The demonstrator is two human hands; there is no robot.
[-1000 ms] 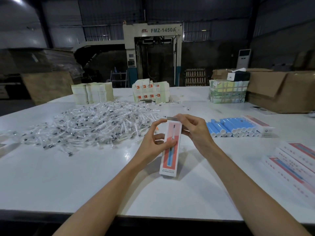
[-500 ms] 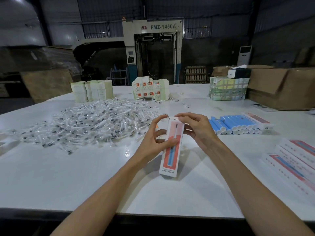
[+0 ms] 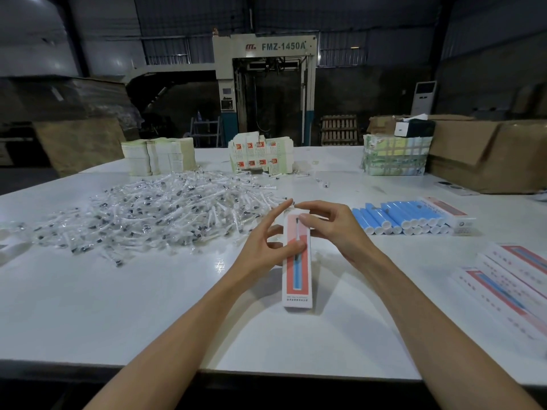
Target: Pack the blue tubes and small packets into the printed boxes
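White table (image 3: pixel 148 306) is carrying it all. Loose pile of small clear packets (image 3: pixel 165 211) is sprawling over left and middle. Blue tubes (image 3: pixel 396 216) are lying side by side right of centre, a side box (image 3: pixel 450 211) lying against the row's right end. Flat printed boxes (image 3: pixel 509 279) are lying at the right edge. Middle box (image 3: pixel 297 276) is resting its lower end on the table. Pale card stacks (image 3: pixel 157 155), printed flat cartons (image 3: pixel 262 156), a strapped bundle (image 3: pixel 393 155) and a brown carton (image 3: pixel 488 155) are sitting along the far edge
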